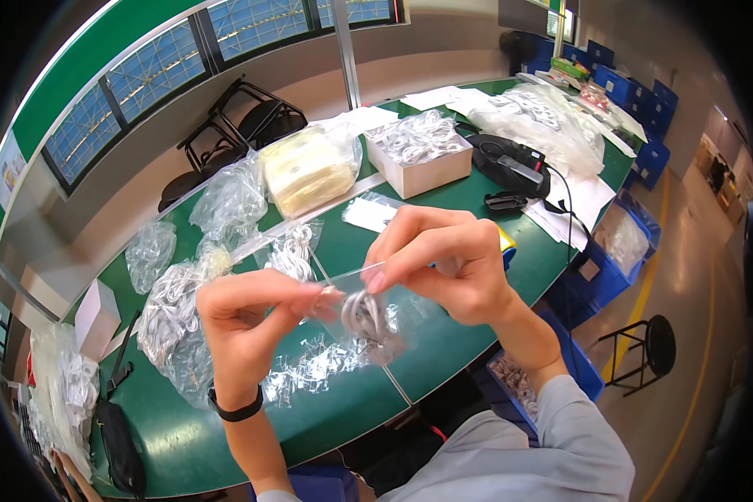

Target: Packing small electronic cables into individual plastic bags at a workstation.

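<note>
Above the green table, a small clear plastic bag hangs between my two hands with a coiled white-grey cable inside. My left hand, with a black band at its wrist, pinches the bag's upper left edge. The upper right edge is pinched between thumb and finger of my right hand. Below the bag lies a scatter of small clear, shiny pieces. Beyond my hands sits a bundle of white cable in a clear bag. To the left is a large heap of white cables.
A white box full of cables and a wrapped yellowish stack stand farther back. A black bag with a cord lies to the right. Blue bins and a black stool stand beside the table.
</note>
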Motion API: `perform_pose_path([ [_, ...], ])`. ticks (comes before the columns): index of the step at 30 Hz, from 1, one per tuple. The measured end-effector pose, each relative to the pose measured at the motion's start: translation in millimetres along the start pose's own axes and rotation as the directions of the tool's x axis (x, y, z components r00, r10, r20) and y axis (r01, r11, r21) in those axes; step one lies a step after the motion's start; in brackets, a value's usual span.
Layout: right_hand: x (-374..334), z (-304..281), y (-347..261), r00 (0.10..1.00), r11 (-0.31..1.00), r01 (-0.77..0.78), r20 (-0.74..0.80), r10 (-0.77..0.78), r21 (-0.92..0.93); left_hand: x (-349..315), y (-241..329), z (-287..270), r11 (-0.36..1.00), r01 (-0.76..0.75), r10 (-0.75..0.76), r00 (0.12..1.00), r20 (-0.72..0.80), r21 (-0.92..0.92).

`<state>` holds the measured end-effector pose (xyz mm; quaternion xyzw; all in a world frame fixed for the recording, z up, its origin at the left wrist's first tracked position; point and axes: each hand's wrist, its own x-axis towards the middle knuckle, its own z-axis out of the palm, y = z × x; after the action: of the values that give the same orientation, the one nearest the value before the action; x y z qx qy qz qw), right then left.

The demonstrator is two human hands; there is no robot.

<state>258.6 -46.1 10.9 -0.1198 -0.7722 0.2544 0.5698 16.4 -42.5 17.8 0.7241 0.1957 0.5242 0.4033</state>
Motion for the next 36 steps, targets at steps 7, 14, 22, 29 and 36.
perform_pose_path([
  [7,0,3,-8,0.999,0.999,-0.034,0.027,0.034,0.020,-1,8,2,0.994,-0.113,0.114,0.992,0.058,-0.007],
  [14,0,-3,-8,1.000,0.995,-0.009,-0.015,0.010,0.095,-7,20,-1,0.958,-0.186,0.177,0.982,0.059,0.217],
  [22,1,20,-3,0.994,0.988,-0.052,0.085,0.065,-0.143,-7,29,9,0.824,-0.238,0.217,0.971,0.101,0.515],
  [29,0,22,0,0.993,0.990,-0.080,0.078,0.090,-0.120,-9,31,1,0.819,-0.239,0.196,0.971,0.137,0.522],
  [36,-1,17,1,0.997,0.987,-0.080,0.001,0.081,-0.136,-9,30,6,0.936,-0.056,0.060,0.998,-0.001,0.348],
])
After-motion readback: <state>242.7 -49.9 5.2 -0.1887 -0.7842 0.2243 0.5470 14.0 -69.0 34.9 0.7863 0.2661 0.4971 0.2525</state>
